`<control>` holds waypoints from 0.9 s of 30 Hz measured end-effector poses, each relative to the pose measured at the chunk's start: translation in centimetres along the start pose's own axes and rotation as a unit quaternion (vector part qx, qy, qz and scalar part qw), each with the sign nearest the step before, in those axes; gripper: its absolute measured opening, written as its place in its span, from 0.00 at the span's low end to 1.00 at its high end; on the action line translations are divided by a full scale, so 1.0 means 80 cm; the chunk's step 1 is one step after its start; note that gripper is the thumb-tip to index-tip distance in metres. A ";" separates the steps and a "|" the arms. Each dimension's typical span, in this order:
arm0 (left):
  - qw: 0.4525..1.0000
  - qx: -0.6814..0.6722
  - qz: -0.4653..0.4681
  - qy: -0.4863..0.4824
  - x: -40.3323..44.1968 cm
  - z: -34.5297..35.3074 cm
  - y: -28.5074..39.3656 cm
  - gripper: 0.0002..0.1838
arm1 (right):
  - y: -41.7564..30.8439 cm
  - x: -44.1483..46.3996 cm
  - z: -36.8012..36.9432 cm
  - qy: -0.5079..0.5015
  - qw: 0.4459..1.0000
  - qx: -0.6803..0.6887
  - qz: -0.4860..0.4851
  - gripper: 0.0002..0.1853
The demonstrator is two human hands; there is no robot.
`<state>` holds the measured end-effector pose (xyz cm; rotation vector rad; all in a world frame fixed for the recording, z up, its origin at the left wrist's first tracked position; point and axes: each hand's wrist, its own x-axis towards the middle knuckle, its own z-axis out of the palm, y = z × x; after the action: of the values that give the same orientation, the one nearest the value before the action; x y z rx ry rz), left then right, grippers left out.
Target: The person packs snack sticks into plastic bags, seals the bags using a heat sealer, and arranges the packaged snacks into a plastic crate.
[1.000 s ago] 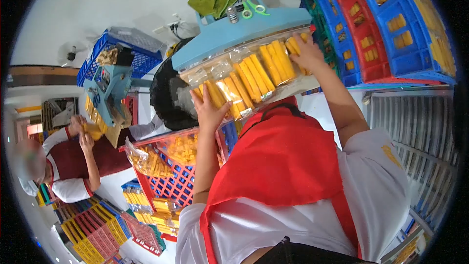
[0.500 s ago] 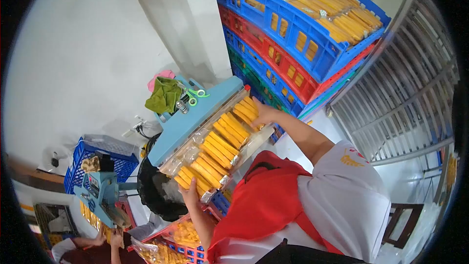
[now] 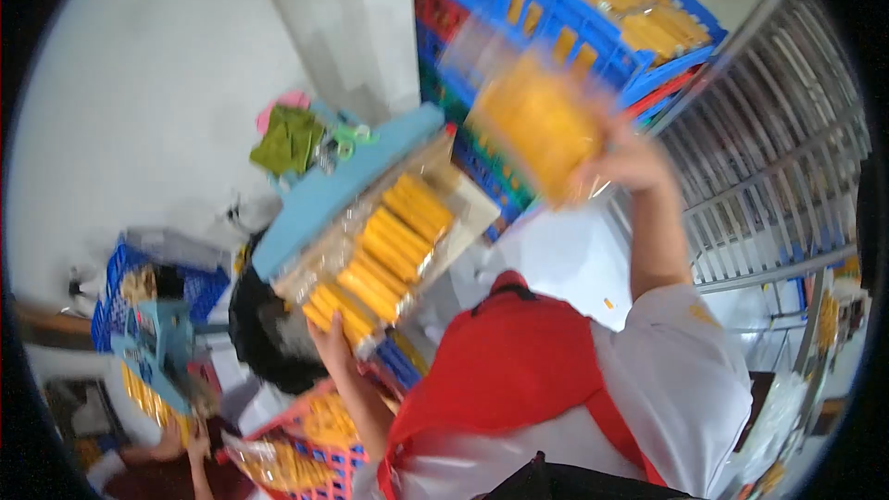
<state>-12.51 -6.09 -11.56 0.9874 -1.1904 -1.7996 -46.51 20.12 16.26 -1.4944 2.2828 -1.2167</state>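
Note:
My right hand point(image 3: 625, 162), blurred by motion, grips a clear bag of yellow sticks point(image 3: 537, 125) in the air before the stacked crates. With its fingers closed on the lowest bag of yellow sticks point(image 3: 338, 315), my left hand point(image 3: 333, 341) stays at the near end of the row. Several more bags of yellow sticks point(image 3: 398, 241) lie side by side along the ledge of a light-blue bag sealer point(image 3: 352, 190). Their open-looking plastic ends lie toward the sealer's long bar. Green scissors point(image 3: 352, 139) and a green cloth point(image 3: 289, 141) rest on top of the sealer.
Blue, red and green crates point(image 3: 639, 79) full of bagged sticks are stacked at the back right. A pink basket point(image 3: 347, 458) of yellow sticks stands below my left arm. Another person's hands point(image 3: 190, 440) work at a second sealer point(image 3: 157, 343). A metal rack point(image 3: 741, 157) stands right.
My right hand has lifted the bag at the far end off the sealer and swung it up and right toward the crates. My left hand keeps to the lowest bag; the view has shifted.

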 end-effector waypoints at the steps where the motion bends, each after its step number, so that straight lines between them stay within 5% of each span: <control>1: 0.999 0.025 -0.001 0.024 0.000 -0.006 -0.007 0.30 | 0.014 -0.004 -0.033 0.124 0.992 0.000 0.017 0.46; 2: 0.998 0.048 0.006 0.030 -0.006 -0.001 0.000 0.29 | 0.003 0.004 -0.064 0.198 0.975 0.085 0.053 0.41; 4: 0.996 0.067 0.021 0.047 -0.009 0.005 0.002 0.26 | 0.015 0.042 -0.124 0.309 0.949 0.034 -0.051 0.32; 7: 0.997 0.067 0.023 0.044 -0.004 0.007 -0.006 0.26 | 0.108 0.090 -0.202 0.324 0.945 0.020 -0.037 0.31; 9: 0.993 0.109 0.022 0.034 -0.007 0.013 -0.007 0.26 | 0.174 0.111 -0.229 0.262 0.955 -0.086 0.107 0.30; 12: 0.985 0.136 0.046 0.098 -0.012 0.033 -0.007 0.30 | 0.225 0.118 -0.221 0.266 0.939 -0.124 0.180 0.32; 14: 0.849 0.464 0.149 0.203 -0.013 0.035 -0.010 0.35 | 0.247 0.122 -0.234 0.255 0.944 -0.093 0.188 0.33; 16: 0.809 0.525 0.174 0.198 -0.025 0.061 -0.005 0.40 | 0.265 0.123 -0.240 0.243 0.945 -0.062 0.211 0.35; 19: 0.775 0.585 0.150 0.187 -0.042 0.106 0.001 0.40 | 0.280 0.138 -0.251 0.238 0.951 -0.099 0.171 0.38; 22: 0.731 0.658 0.009 0.183 -0.053 0.134 0.005 0.39 | 0.272 0.150 -0.250 0.252 0.924 -0.251 0.138 0.35; 24: 0.718 0.670 -0.005 0.188 -0.054 0.138 0.000 0.39 | 0.226 0.127 -0.238 0.345 0.903 -0.256 -0.022 0.29; 27: 0.726 0.663 0.041 0.179 -0.057 0.151 0.002 0.39 | 0.102 0.067 -0.162 0.331 0.934 0.041 -0.131 0.17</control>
<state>-21.30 2.27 -7.26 1.8486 -2.1869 -0.3418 -61.62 24.17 20.66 -1.5640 2.3919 -2.1400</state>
